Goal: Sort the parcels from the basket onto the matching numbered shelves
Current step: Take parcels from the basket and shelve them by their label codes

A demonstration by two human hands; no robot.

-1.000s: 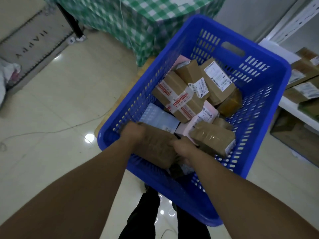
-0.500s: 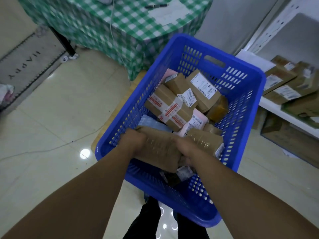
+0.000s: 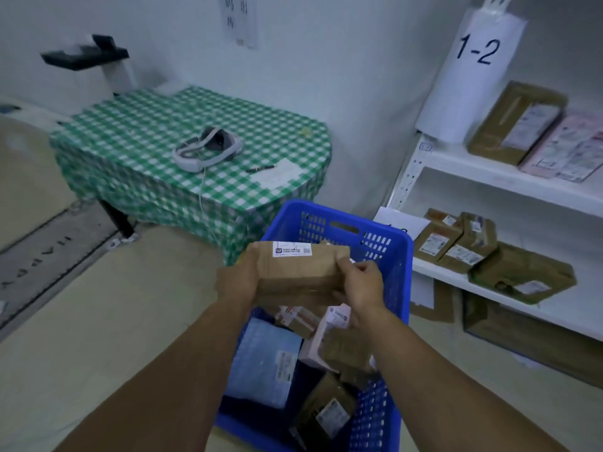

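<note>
Parcel [image 3: 303,272] sits centre frame, held in both my hands above the far end of the blue basket [image 3: 403,288]. On its left end, left hand [image 3: 236,282] grips, fingers curled round; on the right end, right hand [image 3: 362,285] pinches. White label on its top edge. Beneath, other parcels [image 3: 329,415] lie loose in the basket. At right, shelves [image 3: 489,177], tag 1-2 [image 3: 476,50] upper right. Upper left, headset [image 3: 208,148] on check-cloth bench [image 3: 137,125].
</note>
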